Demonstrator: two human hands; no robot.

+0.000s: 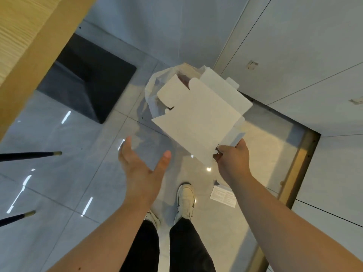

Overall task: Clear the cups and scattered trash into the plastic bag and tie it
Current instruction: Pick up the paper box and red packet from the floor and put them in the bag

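Note:
A flattened white cardboard box [198, 116] hangs over the floor, pinched at its near corner by my right hand [231, 160]. Beneath and behind the box a clear plastic bag [155, 85] stands open on the tiles, with brownish trash showing inside its mouth; most of the bag is hidden by the box. My left hand [141, 167] is held out to the left of the box, palm up and fingers spread, holding nothing. A printed paper slip [223, 196] lies on the floor by my right foot.
A wooden tabletop [25, 46] fills the upper left, with its black pedestal base [88, 79] on the tiles beside the bag. Two dark chair legs [29, 156] poke in from the left edge. Grey wall panels [294, 55] and a brass floor strip [298, 167] run along the right.

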